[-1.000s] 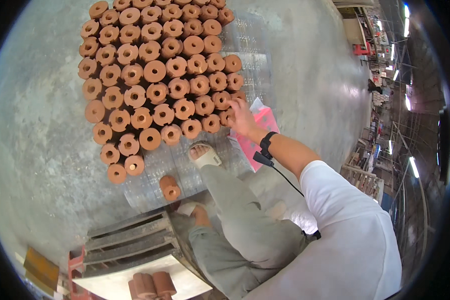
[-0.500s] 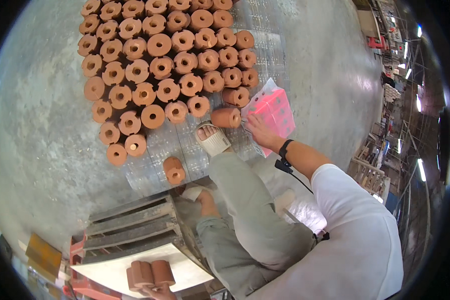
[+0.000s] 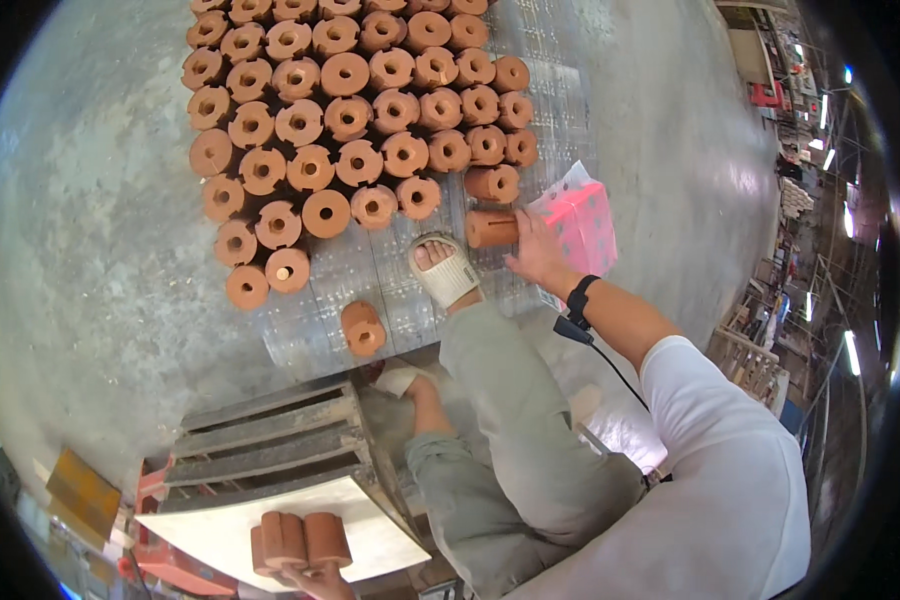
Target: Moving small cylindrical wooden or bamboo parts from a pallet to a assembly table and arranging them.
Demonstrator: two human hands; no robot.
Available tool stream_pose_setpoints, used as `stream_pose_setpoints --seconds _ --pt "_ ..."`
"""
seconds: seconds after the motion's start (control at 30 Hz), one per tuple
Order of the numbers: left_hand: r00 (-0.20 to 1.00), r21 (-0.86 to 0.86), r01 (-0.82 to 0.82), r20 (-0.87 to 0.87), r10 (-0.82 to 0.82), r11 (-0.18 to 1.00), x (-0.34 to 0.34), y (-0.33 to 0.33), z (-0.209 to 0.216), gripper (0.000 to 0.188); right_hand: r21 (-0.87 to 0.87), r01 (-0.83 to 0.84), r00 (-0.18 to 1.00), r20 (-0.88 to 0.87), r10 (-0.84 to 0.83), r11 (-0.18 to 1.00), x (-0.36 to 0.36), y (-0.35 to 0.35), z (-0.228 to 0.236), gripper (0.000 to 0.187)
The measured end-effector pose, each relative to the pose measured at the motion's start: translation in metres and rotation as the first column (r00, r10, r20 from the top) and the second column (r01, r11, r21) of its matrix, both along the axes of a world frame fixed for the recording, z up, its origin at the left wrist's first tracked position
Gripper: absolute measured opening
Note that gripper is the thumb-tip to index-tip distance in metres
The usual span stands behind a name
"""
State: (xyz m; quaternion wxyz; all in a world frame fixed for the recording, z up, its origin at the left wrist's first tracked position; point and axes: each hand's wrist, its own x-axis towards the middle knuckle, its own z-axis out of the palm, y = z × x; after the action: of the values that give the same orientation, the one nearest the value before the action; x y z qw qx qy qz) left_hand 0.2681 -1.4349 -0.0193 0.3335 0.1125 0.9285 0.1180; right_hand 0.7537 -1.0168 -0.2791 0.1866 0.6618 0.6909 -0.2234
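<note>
My right hand (image 3: 543, 250) reaches to a reddish-brown grooved cylinder (image 3: 490, 229) lying on its side, with fingers closed about its right end. A pink plastic-wrapped pack (image 3: 585, 222) lies just beyond that hand. At the lower left, my left hand (image 3: 320, 580) is closed at the near side of a few brown grooved cylinders (image 3: 288, 540) on a white board (image 3: 395, 530); some fingers are hidden. Another cylinder (image 3: 363, 328) lies alone left of my sandalled foot (image 3: 444, 272).
Rows of upright brown cylinders with centre holes (image 3: 346, 116) fill the dark floor sheet (image 3: 345, 262) ahead. Below the board is a slatted wooden stand (image 3: 270, 445) beside a red frame (image 3: 175, 565). Cluttered racks (image 3: 760, 350) line the far right.
My right hand has gone from the pink pack to the end of the lying cylinder, which has turned so a groove shows. The view has shifted slightly. The left hand looks the same.
</note>
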Motion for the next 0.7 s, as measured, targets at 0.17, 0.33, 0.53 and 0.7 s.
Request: stream_pose_setpoints --seconds 0.17,0.33,0.53,0.7 --pt "0.973 -0.007 0.211 -0.095 -0.211 0.977 0.001 0.003 -0.004 0.092 -0.027 0.01 1.0 0.012 -0.009 1.0 0.01 0.007 -0.033 0.087" --pt "1.0 -0.028 0.009 -0.002 -0.009 1.0 -0.009 -0.02 -0.002 0.085 -0.132 0.135 0.988 -0.054 -0.143 0.982 -0.01 0.015 -0.024 0.081" --pt "0.998 0.05 0.038 -0.042 -0.036 0.998 0.004 0.015 -0.002 0.076 -0.283 0.669 0.645 -0.238 -0.726 0.687 -0.017 0.023 -0.032 0.074" --pt "1.0 -0.003 0.025 0.004 -0.025 1.0 0.004 0.024 -0.01 0.074 -0.46 0.813 0.278 -0.231 -0.932 0.356 -0.087 0.064 0.001 0.089"
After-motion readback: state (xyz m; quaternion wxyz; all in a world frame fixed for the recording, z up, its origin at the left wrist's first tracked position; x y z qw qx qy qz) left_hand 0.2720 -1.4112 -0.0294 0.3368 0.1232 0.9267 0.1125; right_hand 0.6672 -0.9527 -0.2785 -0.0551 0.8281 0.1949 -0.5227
